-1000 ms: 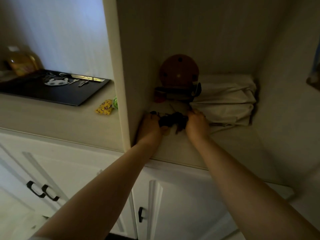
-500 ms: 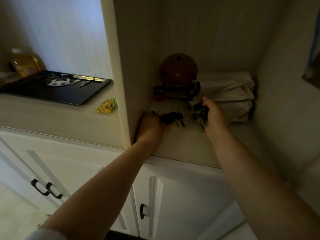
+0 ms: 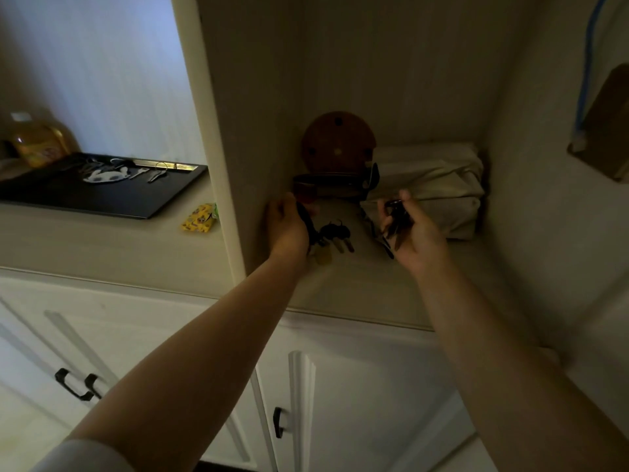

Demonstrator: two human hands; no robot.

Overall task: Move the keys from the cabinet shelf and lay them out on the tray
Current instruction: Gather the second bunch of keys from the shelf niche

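Observation:
Inside the dim cabinet shelf [image 3: 367, 287], my left hand [image 3: 287, 226] grips a dark strap tied to a key bunch [image 3: 335, 235] that lies on the shelf beside it. My right hand [image 3: 413, 229] is lifted a little above the shelf and holds a second bunch of dark keys [image 3: 396, 219] in its curled fingers. The black tray [image 3: 102, 195] sits on the counter to the left, outside the cabinet. Several keys [image 3: 149, 173] and a white animal-shaped tag [image 3: 107, 175] lie near its back edge.
A round brown wooden disc [image 3: 338, 143] and a dark strap item [image 3: 335, 180] stand at the shelf's back. A folded cream cloth bundle [image 3: 429, 185] fills the back right. A yellow packet [image 3: 199, 219] lies on the counter by the cabinet's side panel [image 3: 218, 165]. A yellow bottle [image 3: 37, 139] stands far left.
My right hand drew away from the bunch in the middle, took up a separate bunch of keys near the cloth and lifted it. My left hand has taken hold of the strap.

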